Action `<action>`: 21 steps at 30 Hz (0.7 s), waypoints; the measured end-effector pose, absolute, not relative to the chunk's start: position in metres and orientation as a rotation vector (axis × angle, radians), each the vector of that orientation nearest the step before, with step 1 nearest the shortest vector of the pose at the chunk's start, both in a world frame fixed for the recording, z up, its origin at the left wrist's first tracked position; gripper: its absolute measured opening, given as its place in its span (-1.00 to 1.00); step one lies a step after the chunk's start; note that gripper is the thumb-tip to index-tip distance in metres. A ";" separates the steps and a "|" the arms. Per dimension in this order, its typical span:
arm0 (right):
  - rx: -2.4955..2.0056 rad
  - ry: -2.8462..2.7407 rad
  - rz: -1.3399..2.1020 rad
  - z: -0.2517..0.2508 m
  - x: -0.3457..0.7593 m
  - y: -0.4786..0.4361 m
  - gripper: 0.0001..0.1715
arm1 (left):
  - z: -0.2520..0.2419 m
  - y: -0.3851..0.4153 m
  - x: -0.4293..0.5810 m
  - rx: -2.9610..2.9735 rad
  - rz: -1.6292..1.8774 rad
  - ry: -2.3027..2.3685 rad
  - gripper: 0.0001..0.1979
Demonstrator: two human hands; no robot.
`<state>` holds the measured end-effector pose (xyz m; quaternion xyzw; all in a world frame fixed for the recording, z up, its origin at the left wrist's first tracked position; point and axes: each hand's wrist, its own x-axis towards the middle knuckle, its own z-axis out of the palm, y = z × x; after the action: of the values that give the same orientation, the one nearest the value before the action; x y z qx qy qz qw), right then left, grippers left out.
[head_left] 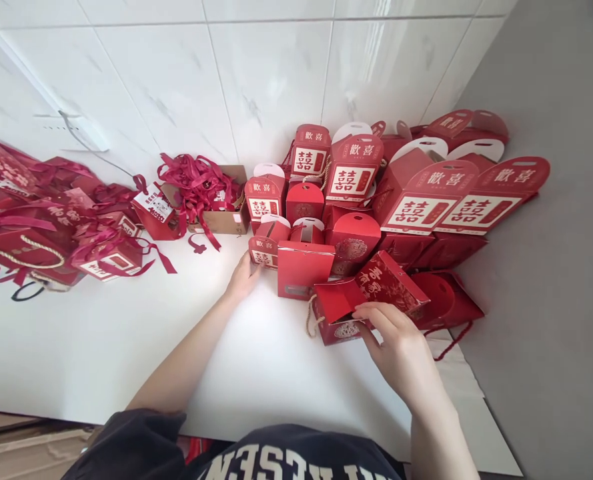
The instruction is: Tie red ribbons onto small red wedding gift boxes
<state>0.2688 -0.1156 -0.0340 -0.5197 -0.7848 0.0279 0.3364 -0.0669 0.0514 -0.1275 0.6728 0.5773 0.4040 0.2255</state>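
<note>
My right hand [393, 337] is at a red gift box [336, 330] with its lid up, thumb and fingers pinching the box's front edge. A beige rope handle [312, 320] hangs from that box's left side. Farther left, my left hand [245, 277] touches the side of a small red box [263, 253] with a white label, its fingers partly hidden behind it. Between the hands stands a plain red box [305, 270] with a small window low on its front.
Several larger red boxes [429, 193] stack up at right against the grey wall [551, 300]. A cardboard carton [231, 223] full of red ribbons [196, 187] stands by the tiled wall. Ribboned boxes [111, 250] pile up at left on the white table [126, 340].
</note>
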 end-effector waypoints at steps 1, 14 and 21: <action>-1.319 -2.029 0.052 -0.037 0.268 -0.118 -0.82 | -0.129 0.049 -0.068 1.855 1.146 1.606 -0.46; -1.026 -1.554 0.469 -0.045 0.244 -0.134 -0.81 | -0.079 -0.034 -0.036 2.060 1.569 1.462 -0.80; -0.938 -1.374 0.717 -0.030 0.226 -0.133 -0.88 | -0.056 -0.082 -0.012 2.122 1.249 0.930 -0.62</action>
<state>0.2258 -0.1325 -0.0302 -0.4074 -0.5967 0.3116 0.6171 -0.0124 -0.0820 -0.0561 0.7802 0.3420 0.4592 0.2519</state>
